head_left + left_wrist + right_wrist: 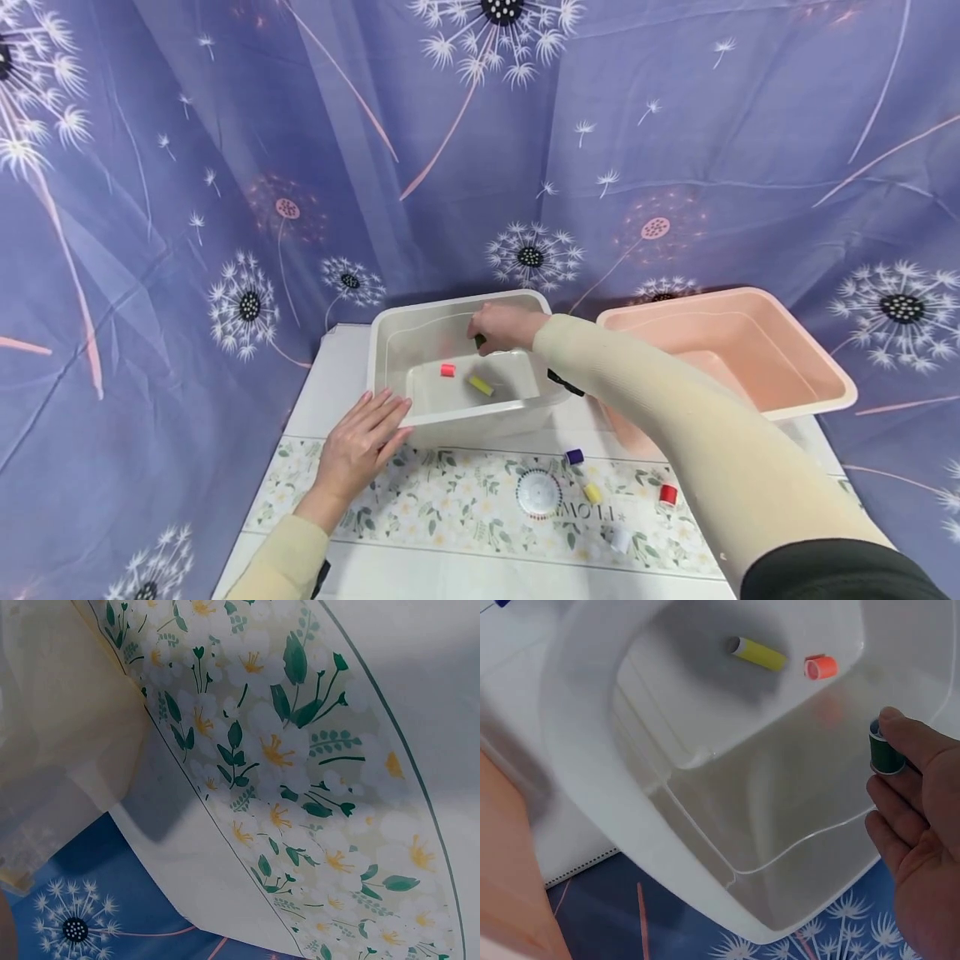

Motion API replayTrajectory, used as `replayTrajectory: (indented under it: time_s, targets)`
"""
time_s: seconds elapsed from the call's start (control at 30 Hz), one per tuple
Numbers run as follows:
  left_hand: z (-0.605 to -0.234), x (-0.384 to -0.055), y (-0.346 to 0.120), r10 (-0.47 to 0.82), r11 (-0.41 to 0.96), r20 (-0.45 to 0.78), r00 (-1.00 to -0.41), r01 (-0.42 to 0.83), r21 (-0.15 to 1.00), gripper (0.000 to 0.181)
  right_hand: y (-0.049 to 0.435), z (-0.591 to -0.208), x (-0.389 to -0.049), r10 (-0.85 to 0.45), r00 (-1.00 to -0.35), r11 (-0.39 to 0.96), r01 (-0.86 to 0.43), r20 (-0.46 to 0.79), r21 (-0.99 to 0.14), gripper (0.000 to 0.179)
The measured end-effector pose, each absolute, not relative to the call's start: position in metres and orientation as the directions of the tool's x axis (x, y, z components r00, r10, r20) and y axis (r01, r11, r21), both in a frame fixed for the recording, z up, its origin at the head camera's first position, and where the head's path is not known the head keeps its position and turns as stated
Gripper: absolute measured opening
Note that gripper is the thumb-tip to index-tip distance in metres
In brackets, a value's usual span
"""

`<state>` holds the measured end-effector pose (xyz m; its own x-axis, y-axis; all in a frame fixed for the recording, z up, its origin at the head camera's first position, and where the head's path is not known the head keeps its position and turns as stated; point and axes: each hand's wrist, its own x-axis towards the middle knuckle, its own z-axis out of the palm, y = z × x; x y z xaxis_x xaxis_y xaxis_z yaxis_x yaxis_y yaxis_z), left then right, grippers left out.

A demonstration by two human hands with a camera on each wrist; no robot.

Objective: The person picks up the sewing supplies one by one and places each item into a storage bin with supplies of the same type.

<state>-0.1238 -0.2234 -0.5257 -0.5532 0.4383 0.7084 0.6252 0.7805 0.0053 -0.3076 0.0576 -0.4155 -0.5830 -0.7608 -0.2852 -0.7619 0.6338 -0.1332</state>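
Note:
My right hand (506,327) is inside the white bin (465,414), pinching a spool of green thread (887,755) between thumb and fingers. In the right wrist view the hand (922,787) holds that spool above the bin floor. On the bin floor lie an orange spool of thread (447,370) and a longer yellow cylinder (481,385). My left hand (365,450) rests its extended fingers on the bin's near left corner. The left wrist view does not clearly show the left hand, only the patterned table runner (277,750) and a pale blurred surface.
A peach bin (802,375) stands to the right, partly behind the right arm. In front lie a dark blue spool (574,457), a yellow spool (592,493), a red spool (668,495), a white spool (620,540) and a round pin wheel (538,493). A dandelion curtain (450,167) hangs behind.

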Motion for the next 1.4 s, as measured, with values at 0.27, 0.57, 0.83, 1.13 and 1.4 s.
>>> replayTrajectory:
  time_s: [0.27,0.57,0.83,1.13,1.4]
  targets:
    - [-0.524,-0.126,-0.224,0.432,0.786,0.704,-0.564,0.618,0.013,0.063,0.048,-0.415,-0.311,-0.768,-0.565,0.612,-0.787,-0.301,-0.083,0.031]
    - [-0.522,-0.126,-0.223,0.432,0.786,0.705,-0.563,0.618,0.012,0.062,0.041,-0.411,-0.314,-0.743,-0.565,0.614,-0.789,-0.358,-0.030,0.037]
    - [-0.522,-0.125,-0.222,0.429,0.796,0.692,-0.580,0.605,0.014,0.063,0.045,-0.419,-0.316,-0.728,-0.581,0.629,-0.777,-0.365,-0.017,0.040]
    - [-0.523,-0.125,-0.223,0.432,0.794,0.695,-0.575,0.608,0.010,0.063,0.057,-0.414,-0.315,-0.741,-0.587,0.646,-0.756,-0.325,-0.105,0.053]
    - [-0.526,-0.124,-0.224,0.433,0.789,0.698,-0.570,0.614,0.011,0.064,0.075,-0.408,-0.305,-0.769,-0.588,0.634,-0.751,-0.249,-0.184,0.060]
